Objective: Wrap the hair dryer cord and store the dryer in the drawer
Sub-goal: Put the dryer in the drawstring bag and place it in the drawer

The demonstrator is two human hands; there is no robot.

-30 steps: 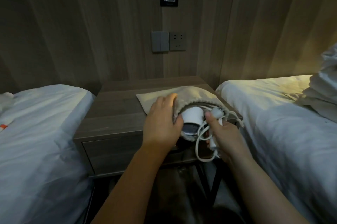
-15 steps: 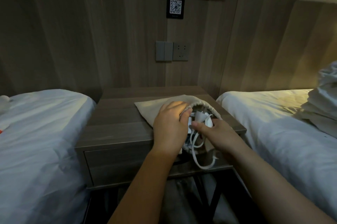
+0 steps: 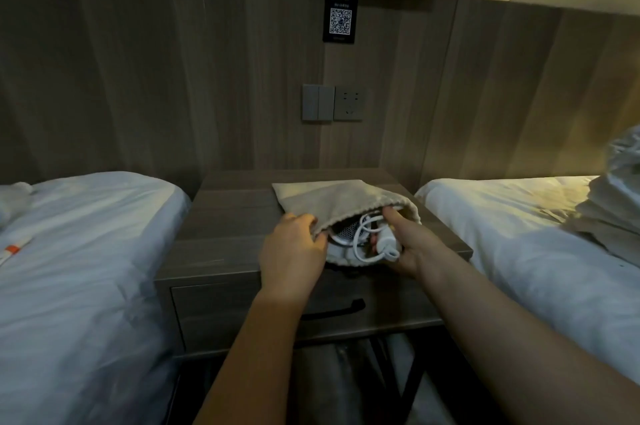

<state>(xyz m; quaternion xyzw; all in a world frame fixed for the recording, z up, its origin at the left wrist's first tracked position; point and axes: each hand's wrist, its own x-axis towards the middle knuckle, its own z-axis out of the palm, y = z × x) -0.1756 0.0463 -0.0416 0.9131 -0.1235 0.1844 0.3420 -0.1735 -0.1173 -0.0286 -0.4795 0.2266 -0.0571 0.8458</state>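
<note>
A beige drawstring pouch [image 3: 332, 201] lies on the wooden nightstand [image 3: 225, 234], its mouth facing me. Inside the mouth sits the white hair dryer [image 3: 346, 234], grille showing, with the white cord [image 3: 363, 244] looped in front and the plug [image 3: 386, 241] at the opening. My left hand [image 3: 294, 251] grips the left rim of the pouch mouth. My right hand [image 3: 412, 244] holds the right rim, thumb pressing the cord and plug inward. The drawer [image 3: 242, 314] below is closed, its black handle [image 3: 332, 312] showing.
White beds flank the nightstand, left bed [image 3: 79, 269] and right bed [image 3: 536, 251], with rumpled linen [image 3: 616, 199] at far right. A switch and socket [image 3: 332, 102] sit on the wood panel wall behind. Dark metal legs stand under the nightstand.
The dryer and most of the cord went deeper into the pouch. My hands moved from pushing the dryer to holding the pouch mouth. The camera tilted up.
</note>
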